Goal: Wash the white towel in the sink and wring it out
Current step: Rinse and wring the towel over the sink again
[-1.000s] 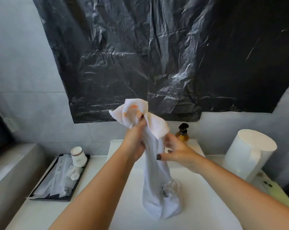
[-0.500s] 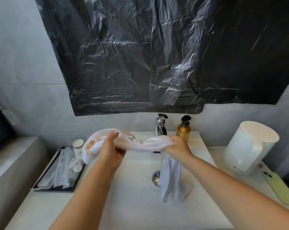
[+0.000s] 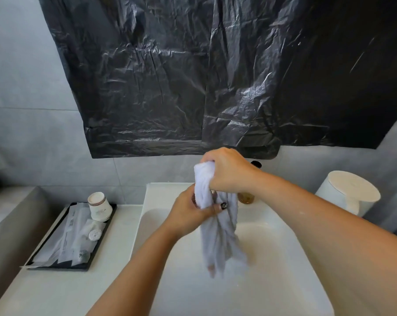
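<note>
I hold the white towel (image 3: 212, 215) bunched upright over the middle of the sink (image 3: 272, 281), so drips should fall into the basin. My right hand (image 3: 229, 173) grips its top; my left hand (image 3: 190, 212) clasps it just below, placed for twisting.

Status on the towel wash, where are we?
Looks done: towel is gathered into a rope above the sink, no water visibly running. In hand: right hand grips the top end, left hand grips just below, set to wring. Left: the twist itself; whether it's wrung at all can't be told.
</note>
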`<state>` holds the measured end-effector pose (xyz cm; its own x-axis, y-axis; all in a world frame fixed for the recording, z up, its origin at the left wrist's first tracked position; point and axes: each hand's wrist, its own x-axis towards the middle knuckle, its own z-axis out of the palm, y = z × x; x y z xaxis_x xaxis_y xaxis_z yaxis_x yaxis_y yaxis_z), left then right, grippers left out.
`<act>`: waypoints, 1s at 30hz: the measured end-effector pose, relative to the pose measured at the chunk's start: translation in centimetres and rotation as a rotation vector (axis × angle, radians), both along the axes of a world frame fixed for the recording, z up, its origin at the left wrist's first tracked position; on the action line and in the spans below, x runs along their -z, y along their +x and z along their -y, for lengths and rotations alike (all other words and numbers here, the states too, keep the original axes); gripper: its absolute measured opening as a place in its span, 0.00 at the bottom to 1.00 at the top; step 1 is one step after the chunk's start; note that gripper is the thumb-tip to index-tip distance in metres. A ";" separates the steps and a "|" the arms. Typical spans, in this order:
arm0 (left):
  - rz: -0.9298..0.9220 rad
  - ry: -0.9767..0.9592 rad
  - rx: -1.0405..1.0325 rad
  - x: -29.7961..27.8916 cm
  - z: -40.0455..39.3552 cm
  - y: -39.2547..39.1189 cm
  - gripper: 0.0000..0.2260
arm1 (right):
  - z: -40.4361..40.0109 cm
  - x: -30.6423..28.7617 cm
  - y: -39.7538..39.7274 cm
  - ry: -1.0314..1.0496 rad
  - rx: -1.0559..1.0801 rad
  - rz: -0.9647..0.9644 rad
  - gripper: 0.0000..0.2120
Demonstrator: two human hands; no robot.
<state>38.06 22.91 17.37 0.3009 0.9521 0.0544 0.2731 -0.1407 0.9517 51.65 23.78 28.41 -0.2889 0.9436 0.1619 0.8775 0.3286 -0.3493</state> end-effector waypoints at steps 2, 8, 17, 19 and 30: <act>0.026 0.054 -0.035 -0.3 -0.5 0.3 0.15 | -0.5 -0.3 1.3 0.064 -0.049 0.070 0.13; 0.106 0.046 -0.077 -1.9 -1.3 -0.6 0.04 | -0.5 6.0 6.0 0.149 0.022 0.046 0.15; 0.171 -0.014 -0.169 -0.6 -0.8 -1.7 0.07 | 0.4 8.9 3.7 -0.185 0.417 -0.856 0.10; 0.170 -0.074 -0.112 1.3 -0.8 -2.0 0.12 | 0.2 6.0 2.9 -0.173 0.355 -0.927 0.11; 0.123 -0.298 0.179 6.6 -1.1 2.0 0.28 | -1.1 2.0 1.8 -0.421 0.345 -1.589 0.09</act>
<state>40.09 24.01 10.73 0.4727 0.8645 -0.1711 0.1506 0.1120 0.9822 53.45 24.84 26.44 0.1170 0.9742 -0.1930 -0.4019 -0.1313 -0.9062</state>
